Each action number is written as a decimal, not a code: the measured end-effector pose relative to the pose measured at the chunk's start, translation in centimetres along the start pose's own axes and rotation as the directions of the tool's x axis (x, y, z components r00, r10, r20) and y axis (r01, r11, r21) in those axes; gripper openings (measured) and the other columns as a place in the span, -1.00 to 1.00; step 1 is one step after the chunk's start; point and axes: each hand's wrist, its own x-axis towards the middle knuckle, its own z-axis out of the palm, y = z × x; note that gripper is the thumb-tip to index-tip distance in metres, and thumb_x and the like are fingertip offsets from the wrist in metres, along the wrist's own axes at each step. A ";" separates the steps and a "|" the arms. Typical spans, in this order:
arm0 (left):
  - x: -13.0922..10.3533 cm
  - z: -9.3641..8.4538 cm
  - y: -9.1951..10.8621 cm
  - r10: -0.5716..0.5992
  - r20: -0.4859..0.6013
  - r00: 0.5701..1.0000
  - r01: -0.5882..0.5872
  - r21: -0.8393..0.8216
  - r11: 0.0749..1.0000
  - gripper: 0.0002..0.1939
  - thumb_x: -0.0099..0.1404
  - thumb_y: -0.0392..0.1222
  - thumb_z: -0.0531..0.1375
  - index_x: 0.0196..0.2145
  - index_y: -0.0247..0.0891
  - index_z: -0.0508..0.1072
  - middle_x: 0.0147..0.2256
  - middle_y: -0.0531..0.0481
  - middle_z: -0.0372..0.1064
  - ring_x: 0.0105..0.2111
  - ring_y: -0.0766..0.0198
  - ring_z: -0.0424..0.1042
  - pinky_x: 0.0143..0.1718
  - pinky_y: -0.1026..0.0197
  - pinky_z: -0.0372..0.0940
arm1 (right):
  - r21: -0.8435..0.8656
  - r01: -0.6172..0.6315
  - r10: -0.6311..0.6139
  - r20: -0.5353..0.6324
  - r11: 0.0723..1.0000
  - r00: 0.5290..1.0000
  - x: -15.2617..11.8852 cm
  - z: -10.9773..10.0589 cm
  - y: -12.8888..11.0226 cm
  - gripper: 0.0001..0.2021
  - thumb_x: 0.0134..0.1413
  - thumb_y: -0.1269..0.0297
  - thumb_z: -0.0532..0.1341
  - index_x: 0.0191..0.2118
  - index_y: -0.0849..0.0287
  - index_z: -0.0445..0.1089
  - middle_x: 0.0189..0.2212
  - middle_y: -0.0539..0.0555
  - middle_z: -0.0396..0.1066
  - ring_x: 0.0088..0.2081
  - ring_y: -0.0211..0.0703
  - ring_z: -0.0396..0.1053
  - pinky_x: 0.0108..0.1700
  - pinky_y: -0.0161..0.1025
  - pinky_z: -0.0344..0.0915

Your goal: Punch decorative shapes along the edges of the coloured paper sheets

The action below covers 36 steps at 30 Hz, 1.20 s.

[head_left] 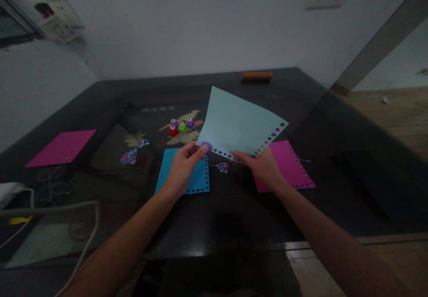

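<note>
A pale blue sheet of paper [240,118] is held up above the table, with small shapes punched along its near and right edges. My left hand [183,165] is closed with its thumb on a purple craft punch [206,147] at the sheet's left corner. Along the near edge, my right hand [264,165] pinches the sheet, thumb on top and fingers hidden beneath. Below my left hand lies a blue sheet [197,179] with a punched border. A pink sheet [287,167], also punched along its edges, lies under my right hand. Between them is a small heap of paper cutouts [222,167].
Several owl-shaped punches [182,127] in red, green and purple stand beyond my left hand. More paper cutouts [129,156] lie to the left, near a plain pink sheet [63,147]. A brown roll [257,76] rests at the table's back edge. A white cable [67,208] runs front left.
</note>
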 end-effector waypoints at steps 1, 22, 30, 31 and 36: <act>0.0 0.0 0.0 0.003 0.002 1.000 -0.003 -0.005 1.000 -0.83 0.15 -0.10 0.26 -0.32 -0.21 0.52 -0.35 0.03 0.46 -0.30 0.27 0.38 -0.25 0.25 0.21 | -0.004 0.001 -0.001 -0.005 1.000 1.000 0.0 0.0 0.0 -0.68 -0.10 0.17 0.28 -0.14 0.07 0.46 -0.26 0.10 0.53 -0.09 0.06 0.43 0.01 0.06 0.32; -0.1 0.0 -0.1 0.024 -0.009 1.000 -0.024 -0.014 1.000 -0.81 0.15 -0.10 0.27 -0.29 -0.21 0.52 -0.29 0.01 0.48 -0.25 0.25 0.40 -0.17 0.23 0.23 | -0.001 -0.002 0.002 -0.011 1.000 1.000 -0.2 0.0 -0.1 -0.69 -0.10 0.19 0.30 -0.15 0.05 0.46 -0.26 0.09 0.53 -0.11 0.08 0.44 -0.02 0.07 0.34; -0.2 0.2 0.1 0.030 -0.023 0.999 -0.031 -0.007 1.000 -0.80 0.13 -0.08 0.28 -0.31 -0.23 0.53 -0.31 0.00 0.49 -0.27 0.24 0.41 -0.19 0.24 0.23 | -0.004 0.013 -0.013 -0.022 1.000 1.000 -0.2 0.0 0.1 -0.67 -0.10 0.18 0.30 -0.13 0.06 0.45 -0.27 0.08 0.53 -0.10 0.08 0.43 0.01 0.08 0.32; -0.3 0.2 0.1 0.031 -0.028 0.999 -0.032 -0.013 0.999 -0.79 0.12 -0.08 0.28 -0.31 -0.23 0.53 -0.30 -0.01 0.49 -0.27 0.24 0.41 -0.18 0.23 0.23 | -0.002 0.008 -0.008 -0.024 1.000 1.000 -0.2 0.1 0.1 -0.65 -0.10 0.18 0.30 -0.12 0.07 0.45 -0.26 0.09 0.53 -0.10 0.08 0.43 0.00 0.08 0.32; -0.2 0.2 -0.1 0.034 -0.021 0.999 -0.034 -0.035 0.999 -0.78 0.13 -0.09 0.28 -0.27 -0.22 0.53 -0.27 -0.03 0.50 -0.24 0.23 0.42 -0.12 0.20 0.24 | 0.013 0.007 -0.007 -0.010 1.000 1.000 -0.2 0.1 -0.3 -0.65 -0.09 0.19 0.29 -0.10 0.05 0.44 -0.24 0.09 0.52 -0.09 0.06 0.43 0.01 0.07 0.32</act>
